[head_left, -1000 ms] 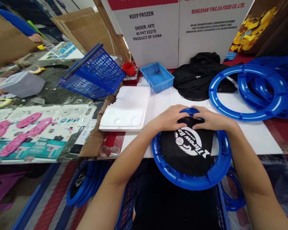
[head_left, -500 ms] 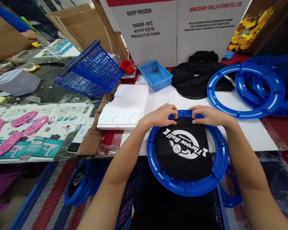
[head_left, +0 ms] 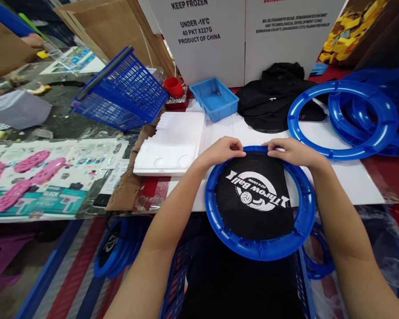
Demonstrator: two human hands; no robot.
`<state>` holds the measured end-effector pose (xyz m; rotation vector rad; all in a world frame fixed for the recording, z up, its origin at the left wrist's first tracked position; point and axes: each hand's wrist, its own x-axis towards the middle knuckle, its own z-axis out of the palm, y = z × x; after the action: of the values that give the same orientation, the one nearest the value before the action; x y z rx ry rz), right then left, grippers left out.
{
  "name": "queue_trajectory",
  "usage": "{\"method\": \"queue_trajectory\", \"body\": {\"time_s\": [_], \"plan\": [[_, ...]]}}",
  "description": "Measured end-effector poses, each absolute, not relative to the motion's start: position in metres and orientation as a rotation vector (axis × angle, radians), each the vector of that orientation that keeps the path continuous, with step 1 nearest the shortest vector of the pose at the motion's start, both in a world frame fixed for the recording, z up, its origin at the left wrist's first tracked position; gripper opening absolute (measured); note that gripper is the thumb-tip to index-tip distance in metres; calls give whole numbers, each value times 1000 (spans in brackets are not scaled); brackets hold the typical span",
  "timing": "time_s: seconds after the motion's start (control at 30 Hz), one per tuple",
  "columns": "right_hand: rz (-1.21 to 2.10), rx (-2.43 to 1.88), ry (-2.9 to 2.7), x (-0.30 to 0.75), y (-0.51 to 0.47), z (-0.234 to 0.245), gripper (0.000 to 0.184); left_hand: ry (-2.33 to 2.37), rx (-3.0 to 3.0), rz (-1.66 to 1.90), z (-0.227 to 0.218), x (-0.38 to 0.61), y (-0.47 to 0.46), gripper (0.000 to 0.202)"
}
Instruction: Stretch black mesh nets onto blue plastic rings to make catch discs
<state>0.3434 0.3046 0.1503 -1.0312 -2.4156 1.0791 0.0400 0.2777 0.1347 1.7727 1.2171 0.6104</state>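
A blue plastic ring (head_left: pixel 259 248) lies at the table's near edge with a black mesh cloth (head_left: pixel 256 199) printed in white stretched inside it. My left hand (head_left: pixel 221 153) and my right hand (head_left: pixel 291 151) sit side by side on the far rim. Both pinch the top edge of the mesh against the ring with fingers curled.
More blue rings (head_left: pixel 346 117) and a heap of black mesh (head_left: pixel 275 99) lie at the back right. A small blue tray (head_left: pixel 214 97), a red cup (head_left: pixel 173 87), a white foam slab (head_left: pixel 173 141) and a tilted blue basket (head_left: pixel 123 95) stand to the left. Finished rings (head_left: pixel 119 248) rest below.
The mesh was bunched under my hands and is now spread flat across the ring. Both hands have slid to its far edge.
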Motion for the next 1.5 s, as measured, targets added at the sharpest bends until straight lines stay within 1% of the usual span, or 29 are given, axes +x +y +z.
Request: {"method": "queue_trajectory", "body": {"time_s": [0.13, 0.33, 0.47, 0.67, 0.8, 1.0, 1.1, 1.27, 1.37, 1.43, 1.5], "plan": [[1079, -1040, -2403, 344, 307, 147, 28, 1170, 1737, 598, 136, 39, 279, 25], [1112, -1002, -2418, 350, 313, 143, 30, 1208, 1644, 745, 131, 43, 278, 25], [1118, -999, -2432, 351, 315, 142, 29, 1169, 1610, 732, 127, 40, 282, 24], [1009, -1022, -2431, 348, 316, 137, 27, 1192, 1620, 764, 125, 41, 282, 22], [975, -968, -2428, 348, 317, 132, 23, 1243, 1658, 801, 126, 47, 279, 19], [957, -1000, -2407, 348, 321, 124, 20, 1275, 1877, 741, 131, 47, 273, 8], [941, -937, -2436, 348, 324, 122, 22, 1293, 1976, 718, 132, 47, 271, 9], [931, -954, -2409, 344, 324, 127, 30, 1219, 1984, 749, 131, 57, 276, 20], [906, -972, -2382, 337, 321, 129, 37, 1149, 2077, 749, 130, 66, 278, 15], [896, -910, -2427, 333, 320, 128, 36, 1124, 2160, 771, 129, 70, 279, 11], [907, -869, -2436, 331, 319, 128, 32, 1112, 2206, 814, 129, 73, 278, 12]]}}
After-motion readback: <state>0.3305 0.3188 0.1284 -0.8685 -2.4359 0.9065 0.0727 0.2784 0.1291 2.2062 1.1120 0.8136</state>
